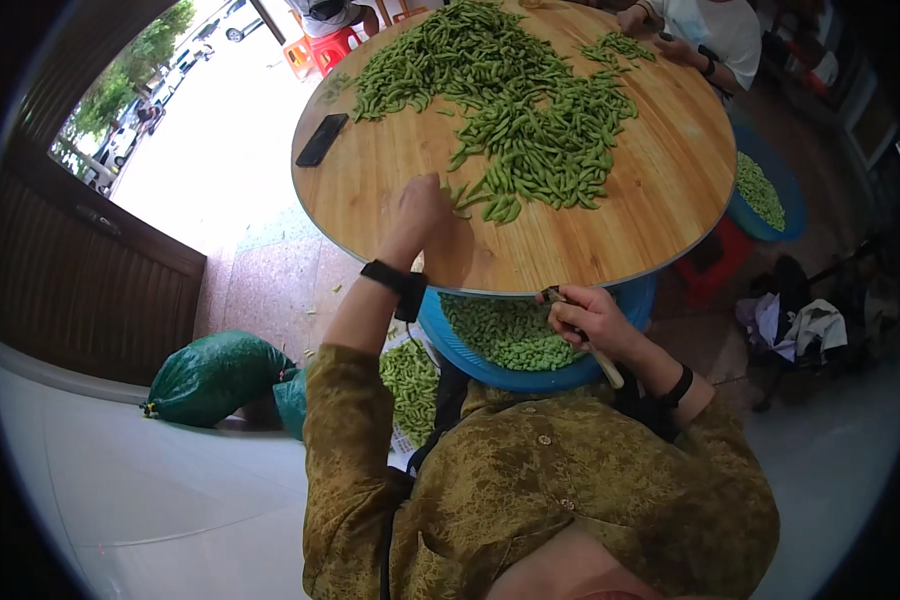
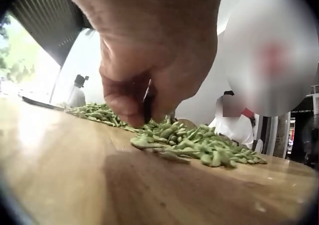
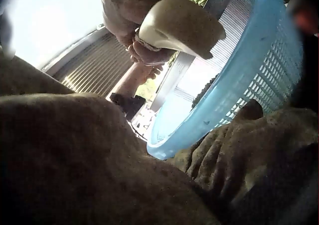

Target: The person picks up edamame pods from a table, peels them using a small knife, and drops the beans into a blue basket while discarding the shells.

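- Two bare hands, seen from above, are at a round wooden table (image 1: 670,165) with green pods (image 1: 545,145) heaped across its middle and far side.
- The left hand (image 1: 426,207) is lowered to the near edge of the heap, beside a few loose pods. Its fingers are bent downward with the tips close together; I cannot tell whether they pinch a pod, as the hand itself hides this.
- The right hand (image 1: 595,322) is at the table's near edge, its fingers curled round a tool with a pale handle (image 1: 608,369). The handle's end sticks out toward the wearer.
- Below that hand, partly under the tabletop, a blue basket (image 1: 530,380) holds shelled green beans (image 1: 495,335).
- A dark phone (image 1: 322,140) lies on the table's left side.
- Across the table, at the right, a person in white (image 1: 715,35) has both hands near a small group of pods.
- A green sack (image 1: 220,378) lies on the floor, lower left.
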`<state>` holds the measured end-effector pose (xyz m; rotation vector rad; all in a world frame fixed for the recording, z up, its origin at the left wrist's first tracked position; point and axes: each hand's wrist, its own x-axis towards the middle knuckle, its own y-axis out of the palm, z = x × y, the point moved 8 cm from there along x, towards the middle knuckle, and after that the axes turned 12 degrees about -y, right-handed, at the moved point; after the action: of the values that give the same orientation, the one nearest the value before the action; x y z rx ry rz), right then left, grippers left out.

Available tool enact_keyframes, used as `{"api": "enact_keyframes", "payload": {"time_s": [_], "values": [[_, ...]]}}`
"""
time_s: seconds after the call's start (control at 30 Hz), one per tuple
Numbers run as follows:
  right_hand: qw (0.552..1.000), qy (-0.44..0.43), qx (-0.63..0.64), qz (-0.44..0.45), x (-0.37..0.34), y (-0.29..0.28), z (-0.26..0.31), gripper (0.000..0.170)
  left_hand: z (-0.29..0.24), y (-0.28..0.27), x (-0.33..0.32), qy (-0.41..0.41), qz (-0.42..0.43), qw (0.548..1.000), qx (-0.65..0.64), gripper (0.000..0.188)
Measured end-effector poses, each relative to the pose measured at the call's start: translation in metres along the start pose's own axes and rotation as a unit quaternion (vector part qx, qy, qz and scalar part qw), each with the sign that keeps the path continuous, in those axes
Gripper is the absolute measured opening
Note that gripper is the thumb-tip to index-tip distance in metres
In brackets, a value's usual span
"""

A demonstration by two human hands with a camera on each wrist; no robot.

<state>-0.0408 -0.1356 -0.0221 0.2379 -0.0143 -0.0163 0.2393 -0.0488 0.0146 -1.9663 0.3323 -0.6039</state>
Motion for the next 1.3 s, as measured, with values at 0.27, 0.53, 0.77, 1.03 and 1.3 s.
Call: {"api": "enact_keyframes", "payload": {"time_s": [0.27, 0.53, 0.77, 1.03, 1.3], "values": [[1.0, 0.003, 0.024, -0.017, -0.004, -0.008, -0.004, 0.027, 0.01, 0.005, -0.008, -0.063, 0.099, 0.989, 0.088, 0.027], [0.997, -0.017, 0.055, -0.042, 0.008, -0.004, 0.007, 0.031, -0.011, 0.007, -0.077, -0.108, 0.201, 0.896, -0.381, 0.016], [0.981, -0.048, 0.189, -0.025, 0.014, 0.01, 0.015, 0.035, -0.082, 0.02, -0.151, -0.166, 0.392, 0.67, -0.608, 0.01], [0.968, -0.039, 0.249, 0.008, 0.011, 0.01, 0.013, 0.035, -0.084, 0.027, -0.159, -0.175, 0.367, 0.642, -0.651, 0.014], [0.969, -0.05, 0.241, -0.003, 0.009, 0.012, 0.014, 0.029, -0.089, 0.023, -0.158, -0.175, 0.323, 0.658, -0.657, 0.012]]}}
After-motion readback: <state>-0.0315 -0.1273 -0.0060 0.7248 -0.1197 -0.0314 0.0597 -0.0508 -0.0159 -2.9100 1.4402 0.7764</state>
